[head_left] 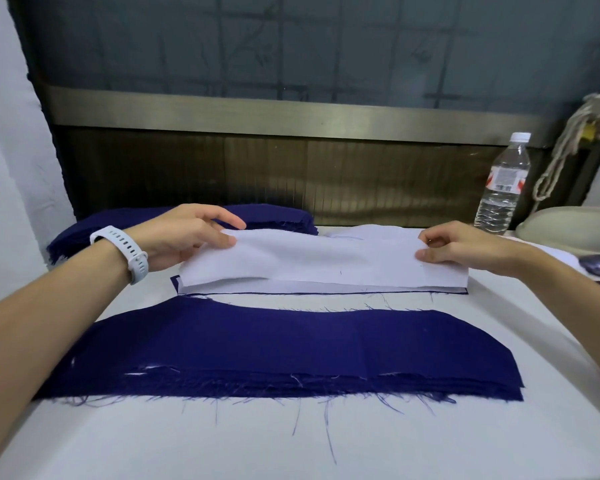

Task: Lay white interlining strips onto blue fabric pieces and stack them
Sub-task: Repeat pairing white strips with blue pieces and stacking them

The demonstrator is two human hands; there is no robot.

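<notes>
Blue fabric pieces (274, 351) lie stacked, edges frayed, on the desk (153, 445) nearest the person. Just beyond that stack, a white interlining strip (326, 261) is held over a white-topped pile (291, 288). The left hand (184, 233) pinches its left end between thumb and fingers, and the right hand (461, 245) pinches its right end. Farther beyond the stack, to the left, lies another blue pile (267, 216); to the right stands a water bottle (503, 185).

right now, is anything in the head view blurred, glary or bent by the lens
Head view: the wide lens bows the metal rail and stretches the picture's corners; light is soft and even, no glare on the blue fabric stack, only a faint shadow under the lifted white strip; the stack's frayed edge reads sharp.
</notes>
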